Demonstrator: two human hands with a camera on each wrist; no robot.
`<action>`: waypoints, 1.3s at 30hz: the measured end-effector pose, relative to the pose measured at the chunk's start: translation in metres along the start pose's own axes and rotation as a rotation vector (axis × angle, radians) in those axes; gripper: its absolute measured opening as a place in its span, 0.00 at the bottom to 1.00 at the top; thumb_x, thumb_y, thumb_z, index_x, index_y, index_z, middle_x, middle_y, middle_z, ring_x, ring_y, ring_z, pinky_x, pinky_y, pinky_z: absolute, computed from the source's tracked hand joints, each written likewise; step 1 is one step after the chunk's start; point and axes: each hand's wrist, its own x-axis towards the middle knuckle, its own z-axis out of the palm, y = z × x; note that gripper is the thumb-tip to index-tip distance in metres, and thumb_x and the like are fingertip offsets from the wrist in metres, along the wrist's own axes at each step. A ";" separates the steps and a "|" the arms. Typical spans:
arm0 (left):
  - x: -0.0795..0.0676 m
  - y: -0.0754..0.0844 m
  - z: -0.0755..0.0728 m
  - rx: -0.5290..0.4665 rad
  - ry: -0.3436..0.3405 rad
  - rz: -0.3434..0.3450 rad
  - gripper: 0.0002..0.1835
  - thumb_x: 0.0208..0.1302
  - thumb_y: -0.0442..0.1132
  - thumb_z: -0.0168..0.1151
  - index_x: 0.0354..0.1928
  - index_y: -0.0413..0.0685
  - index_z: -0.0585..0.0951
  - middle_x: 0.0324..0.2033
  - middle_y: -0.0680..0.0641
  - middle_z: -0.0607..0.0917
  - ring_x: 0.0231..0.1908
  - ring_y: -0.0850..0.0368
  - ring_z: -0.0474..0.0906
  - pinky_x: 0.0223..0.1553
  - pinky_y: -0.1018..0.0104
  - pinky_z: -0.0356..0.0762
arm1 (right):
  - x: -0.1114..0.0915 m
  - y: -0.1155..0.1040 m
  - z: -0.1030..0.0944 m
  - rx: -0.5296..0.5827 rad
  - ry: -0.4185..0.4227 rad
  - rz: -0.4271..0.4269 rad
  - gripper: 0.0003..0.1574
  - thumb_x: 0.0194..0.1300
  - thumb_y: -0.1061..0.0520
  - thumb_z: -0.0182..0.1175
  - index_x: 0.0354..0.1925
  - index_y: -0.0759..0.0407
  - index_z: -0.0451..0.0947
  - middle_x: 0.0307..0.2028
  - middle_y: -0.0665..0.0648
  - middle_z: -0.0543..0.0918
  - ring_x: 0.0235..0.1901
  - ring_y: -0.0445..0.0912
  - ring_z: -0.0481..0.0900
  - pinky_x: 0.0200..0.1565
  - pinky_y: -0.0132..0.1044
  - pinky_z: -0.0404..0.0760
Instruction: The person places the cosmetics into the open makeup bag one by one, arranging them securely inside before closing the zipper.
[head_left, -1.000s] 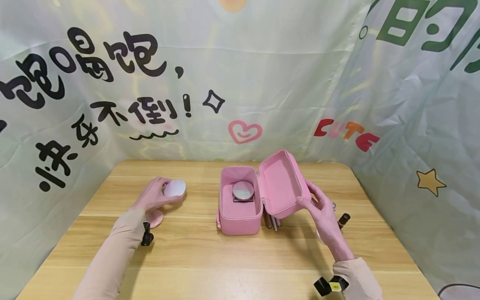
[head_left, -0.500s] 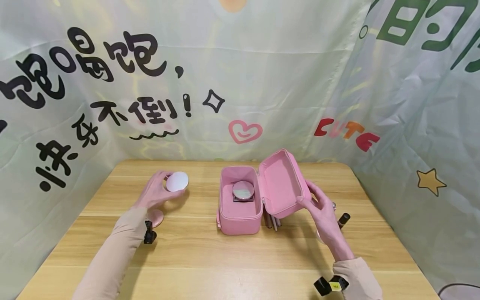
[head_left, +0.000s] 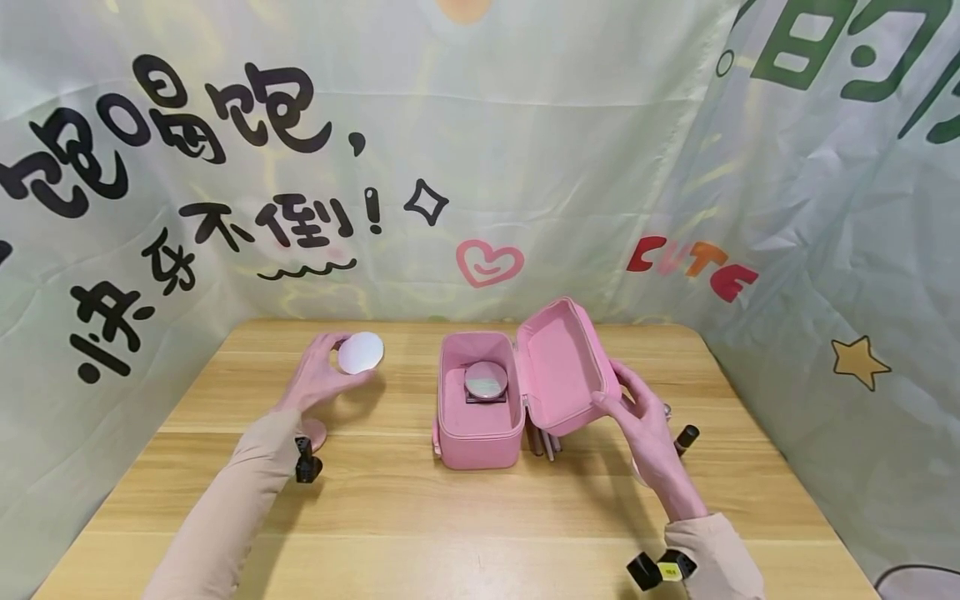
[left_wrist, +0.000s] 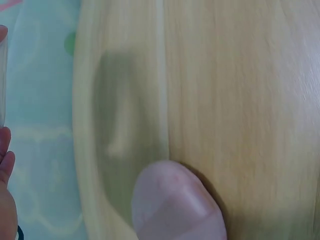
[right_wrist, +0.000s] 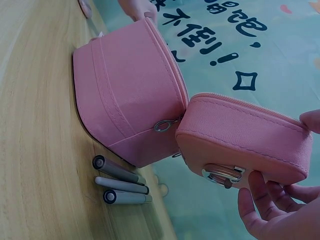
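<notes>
My left hand (head_left: 318, 375) pinches a round white compact (head_left: 361, 353) by its edges, raised over the left of the table. In the left wrist view only some fingers (left_wrist: 5, 170) and the compact's thin rim (left_wrist: 3, 80) show at the left edge. A pink makeup case (head_left: 480, 450) stands upright at mid-table, its lid (head_left: 558, 362) swung out to the right. My right hand (head_left: 648, 425) grips the lid's outer end, thumb and fingers on opposite sides in the right wrist view. Inside the case a round compact (head_left: 486, 380) lies on a dark flat piece (head_left: 486, 400).
A pink rounded thing (head_left: 315, 433) lies on the table by my left wrist. Several slim pens (right_wrist: 125, 196) lie beside the case, below the lid. A dark-capped tube (head_left: 687, 438) lies right of my right hand. A printed curtain (head_left: 390, 125) hangs behind the table.
My left hand has lifted the white compact a little and moved it slightly to the right and away. The right hand, lid and case have stayed put.
</notes>
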 end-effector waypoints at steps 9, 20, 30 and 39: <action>0.008 0.014 0.004 0.001 0.007 0.019 0.41 0.44 0.45 0.81 0.61 0.37 0.76 0.56 0.35 0.79 0.57 0.38 0.74 0.61 0.37 0.67 | 0.001 0.000 0.000 -0.009 0.001 0.001 0.38 0.72 0.63 0.56 0.75 0.66 0.56 0.64 0.52 0.67 0.55 0.28 0.77 0.54 0.20 0.77; 0.022 0.048 -0.002 -0.025 -0.004 -0.060 0.43 0.43 0.50 0.82 0.62 0.42 0.76 0.58 0.38 0.80 0.58 0.41 0.74 0.62 0.43 0.69 | 0.001 0.001 0.000 -0.004 -0.002 -0.002 0.38 0.72 0.63 0.56 0.75 0.65 0.56 0.63 0.51 0.67 0.55 0.29 0.78 0.54 0.20 0.78; 0.032 0.079 -0.012 -0.080 -0.046 -0.106 0.42 0.44 0.50 0.82 0.63 0.42 0.77 0.58 0.38 0.81 0.60 0.41 0.76 0.61 0.44 0.72 | 0.000 0.000 0.000 0.000 -0.004 0.001 0.39 0.72 0.63 0.56 0.76 0.64 0.56 0.67 0.56 0.65 0.55 0.28 0.77 0.54 0.20 0.78; 0.037 0.106 -0.016 -0.129 -0.111 -0.136 0.44 0.44 0.49 0.82 0.64 0.42 0.76 0.61 0.38 0.80 0.63 0.41 0.74 0.63 0.45 0.73 | 0.000 0.002 -0.001 -0.010 0.001 -0.001 0.40 0.72 0.62 0.57 0.76 0.65 0.55 0.62 0.47 0.69 0.55 0.28 0.78 0.54 0.20 0.78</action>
